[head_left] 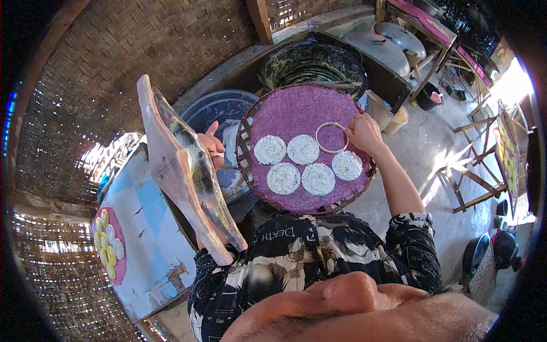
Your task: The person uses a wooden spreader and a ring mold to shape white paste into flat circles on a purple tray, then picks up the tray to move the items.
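With the ring grasped by the right hand's fingers toward the tray's right edge, the adjoining white disc could be dented by careless tilting; the left hand's grasp cannot be determined.

Purple cloth: beyond the ring you have free room.
White discs: left and nearer of the ring, they block you.
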### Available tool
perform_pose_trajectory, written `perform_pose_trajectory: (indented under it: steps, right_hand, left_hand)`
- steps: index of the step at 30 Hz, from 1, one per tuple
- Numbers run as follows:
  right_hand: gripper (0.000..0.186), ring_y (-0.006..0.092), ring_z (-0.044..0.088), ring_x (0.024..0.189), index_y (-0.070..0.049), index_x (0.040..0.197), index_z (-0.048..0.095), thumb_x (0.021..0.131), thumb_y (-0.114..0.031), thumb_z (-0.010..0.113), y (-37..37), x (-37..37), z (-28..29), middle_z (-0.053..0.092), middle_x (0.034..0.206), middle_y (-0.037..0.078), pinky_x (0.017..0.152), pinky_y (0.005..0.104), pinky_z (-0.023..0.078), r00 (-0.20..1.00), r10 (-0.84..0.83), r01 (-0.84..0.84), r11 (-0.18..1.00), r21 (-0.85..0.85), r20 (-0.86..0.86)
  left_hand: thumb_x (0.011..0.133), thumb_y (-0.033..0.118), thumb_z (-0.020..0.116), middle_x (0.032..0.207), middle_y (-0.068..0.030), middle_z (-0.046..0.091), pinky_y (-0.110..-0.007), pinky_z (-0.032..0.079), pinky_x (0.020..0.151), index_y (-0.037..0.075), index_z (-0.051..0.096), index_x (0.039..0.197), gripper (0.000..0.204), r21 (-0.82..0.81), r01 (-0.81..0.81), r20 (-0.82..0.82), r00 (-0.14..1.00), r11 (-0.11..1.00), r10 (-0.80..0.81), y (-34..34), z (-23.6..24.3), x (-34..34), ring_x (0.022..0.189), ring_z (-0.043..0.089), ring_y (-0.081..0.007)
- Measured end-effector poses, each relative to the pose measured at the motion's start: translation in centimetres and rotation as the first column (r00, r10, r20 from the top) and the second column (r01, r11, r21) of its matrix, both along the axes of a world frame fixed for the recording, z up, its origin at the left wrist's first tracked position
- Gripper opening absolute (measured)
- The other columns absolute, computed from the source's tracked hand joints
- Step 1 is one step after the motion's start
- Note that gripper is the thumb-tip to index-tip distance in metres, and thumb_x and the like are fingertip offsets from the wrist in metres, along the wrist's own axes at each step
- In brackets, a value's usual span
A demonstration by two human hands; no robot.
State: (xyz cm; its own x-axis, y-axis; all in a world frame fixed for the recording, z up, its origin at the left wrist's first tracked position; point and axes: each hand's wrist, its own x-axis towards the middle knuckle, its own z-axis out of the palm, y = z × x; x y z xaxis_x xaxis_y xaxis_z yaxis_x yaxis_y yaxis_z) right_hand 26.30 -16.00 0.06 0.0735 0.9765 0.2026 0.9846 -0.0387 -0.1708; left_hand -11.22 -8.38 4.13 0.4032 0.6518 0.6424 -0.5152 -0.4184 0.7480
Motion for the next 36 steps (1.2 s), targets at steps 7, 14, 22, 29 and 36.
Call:
perform_pose_trajectory:
  steps: [7, 14, 22, 29, 36]
  right_hand:
    - [0.021, 0.0330, 0.053, 0.082, -0.006, 0.080, 0.062, 0.074, -0.025, 0.054, -1.1, 0.6, 1.4, 0.057, 0.086, 0.016, 0.072, 0.0410, 0.044, 0.986, -0.154, 0.161, 0.979, 0.127, -0.061]
    - [0.033, 0.0360, 0.054, 0.084, -0.005, 0.090, 0.059, 0.080, -0.033, 0.045, -2.5, 6.3, -3.7, 0.057, 0.087, 0.021, 0.073, 0.0427, 0.042, 0.867, -0.250, 0.215, 0.968, -0.127, -0.432]
    - [0.032, 0.0324, 0.057, 0.061, 0.001, 0.085, 0.051, 0.082, -0.030, 0.044, -6.0, 4.9, -4.7, 0.056, 0.074, 0.021, 0.055, 0.0398, 0.044, 0.637, -0.428, 0.352, 0.902, -0.251, -0.642]
    - [0.024, 0.0173, 0.051, 0.045, 0.000, 0.102, 0.040, 0.086, -0.017, 0.037, -10.3, 0.3, -2.5, 0.051, 0.067, 0.010, 0.038, 0.0305, 0.042, 0.045, -0.435, 0.224, 0.882, -0.416, -0.899]
    - [0.027, 0.0258, 0.059, 0.069, 0.003, 0.104, 0.039, 0.084, -0.015, 0.037, -14.8, -4.5, -2.2, 0.054, 0.086, 0.017, 0.066, 0.0391, 0.051, -0.607, -0.427, -0.197, 0.898, -0.394, -0.670]
  left_hand:
    - [0.060, 0.010, 0.074, 0.063, 0.0008, 0.045, -0.050, 0.023, 0.097, 0.010, 0.052, 0.077, 0.028, 0.127, -0.091, 0.049, 0.995, 0.988, 0.086, -1.4, 1.2, -0.3, 0.060, 0.049, -0.0153]
    - [0.062, 0.009, 0.072, 0.064, 0.0010, 0.046, -0.050, 0.021, 0.098, 0.010, 0.052, 0.075, 0.024, 0.112, -0.026, 0.069, 0.997, 0.993, 0.018, -1.6, 2.0, 1.2, 0.062, 0.051, -0.0151]
    - [0.064, 0.009, 0.070, 0.064, 0.0015, 0.046, -0.050, 0.020, 0.098, 0.011, 0.052, 0.076, 0.022, 0.179, -0.047, 0.023, 0.999, 0.983, 0.044, -2.0, 2.9, 2.9, 0.063, 0.051, -0.0151]
    - [0.066, 0.011, 0.070, 0.062, 0.0023, 0.045, -0.050, 0.021, 0.097, 0.012, 0.053, 0.077, 0.020, 0.083, 0.116, 0.010, 0.993, 0.990, -0.118, -1.6, 2.1, 2.8, 0.064, 0.051, -0.0149]
    - [0.061, 0.016, 0.073, 0.061, 0.0027, 0.046, -0.049, 0.020, 0.099, 0.011, 0.051, 0.074, 0.026, 0.147, 0.064, 0.070, 0.995, 0.987, -0.075, -2.8, 2.1, 3.3, 0.059, 0.051, -0.0145]
